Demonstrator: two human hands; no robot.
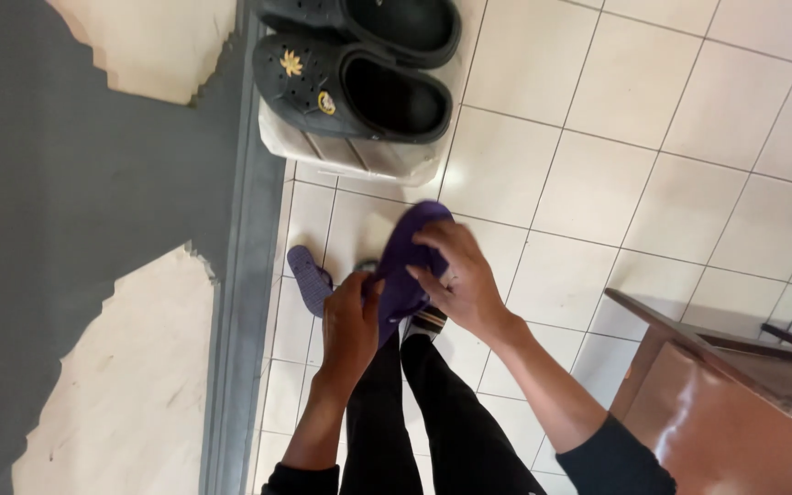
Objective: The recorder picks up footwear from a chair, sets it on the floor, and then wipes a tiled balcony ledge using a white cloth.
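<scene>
My left hand (352, 323) and my right hand (458, 280) both grip a purple slipper (410, 252), held sole outward above the white tiled floor. The left hand holds its near end and the right hand wraps over its side. A second purple slipper (308, 279) lies on the tiles just left of my hands, next to the wall base. Below the hands are my legs in black trousers (423, 412), with a striped shoe or sock (425, 321) partly showing.
A pair of black clogs (359, 82) with small charms rests on a low white rack (359, 156) at the top. A grey wall with peeling paint (75, 229) runs along the left. A brown wooden piece of furniture (726, 403) stands at the lower right.
</scene>
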